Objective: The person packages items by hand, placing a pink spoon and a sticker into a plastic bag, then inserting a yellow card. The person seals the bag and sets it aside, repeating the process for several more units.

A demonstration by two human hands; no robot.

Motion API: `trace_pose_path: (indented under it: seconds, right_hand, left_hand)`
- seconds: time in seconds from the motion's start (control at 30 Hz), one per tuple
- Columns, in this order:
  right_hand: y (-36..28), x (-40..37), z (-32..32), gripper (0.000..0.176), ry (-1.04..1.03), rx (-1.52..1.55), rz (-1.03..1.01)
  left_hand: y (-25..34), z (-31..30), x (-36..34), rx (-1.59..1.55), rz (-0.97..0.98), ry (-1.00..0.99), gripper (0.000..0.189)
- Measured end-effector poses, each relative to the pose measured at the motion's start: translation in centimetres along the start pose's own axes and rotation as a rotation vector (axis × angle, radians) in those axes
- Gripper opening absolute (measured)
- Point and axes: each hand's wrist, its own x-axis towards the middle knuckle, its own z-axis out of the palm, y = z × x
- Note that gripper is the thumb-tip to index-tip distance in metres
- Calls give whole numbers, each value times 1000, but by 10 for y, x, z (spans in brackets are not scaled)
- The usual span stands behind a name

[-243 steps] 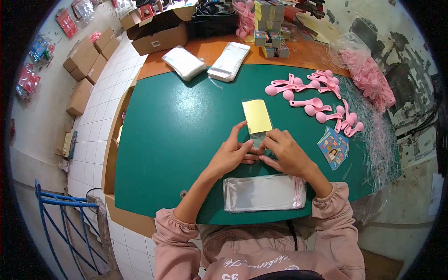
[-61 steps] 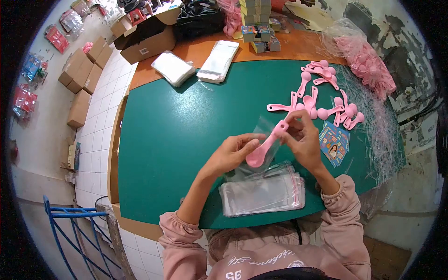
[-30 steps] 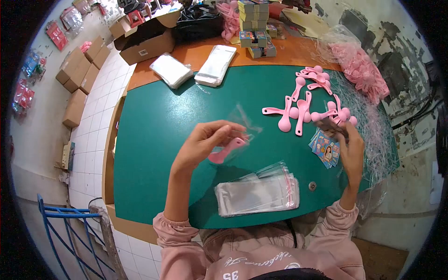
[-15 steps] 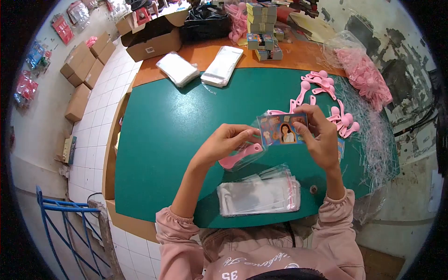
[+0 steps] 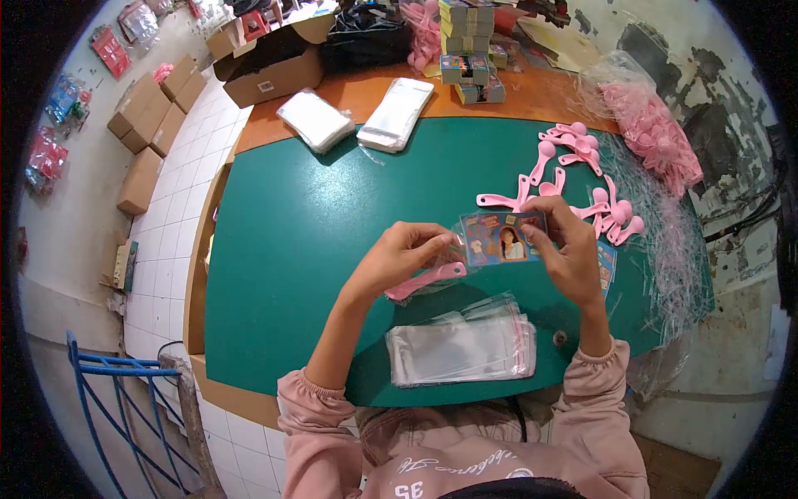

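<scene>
Your left grip is raised in front of you, knuckles up, fingers curled in, with thumb and fingertips pinched together on its right side. Your right grip is level with it and near it, its back toward you, thumb and forefinger pinched shut at its left edge. Your left forearm is bare and slants inward; your right forearm, also bare, runs nearly straight ahead.

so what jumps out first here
The left hand pinches a clear bag with a pink spoon inside, and the right hand holds a picture card next to it, mid-table. Loose spoons lie scattered at the right of the green table, with a stack of bags near its front edge.
</scene>
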Motion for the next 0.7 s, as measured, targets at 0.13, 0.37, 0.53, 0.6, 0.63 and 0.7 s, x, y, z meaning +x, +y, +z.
trace_pose_path:
  seconds: [0.13, 0.37, 0.53, 0.6, 0.63, 0.7]
  right_hand:
    - [5, 1, -6, 17, -27, 20, -18]
    - [2, -1, -6, 17, -81, 3, 13]
    - [4, -1, -5, 16, -179, -154, 4]
    - [6, -1, -2, 14, 175, 75, 37]
    - [6, -2, -2, 14, 174, 74, 37]
    - [5, -3, -1, 12, 180, 131, 49]
  left_hand:
    - [2, 2, -1, -63, 23, -3, 31]
    - [2, 4, -3, -56, 12, 11, 31]
    - [-3, 4, -1, 34, 47, 5, 29]
    - [-5, 3, 0, -40, 19, 25, 29]
    - [-4, 3, -1, -42, 19, 25, 29]
    - [0, 3, -1, -62, -3, 20, 28]
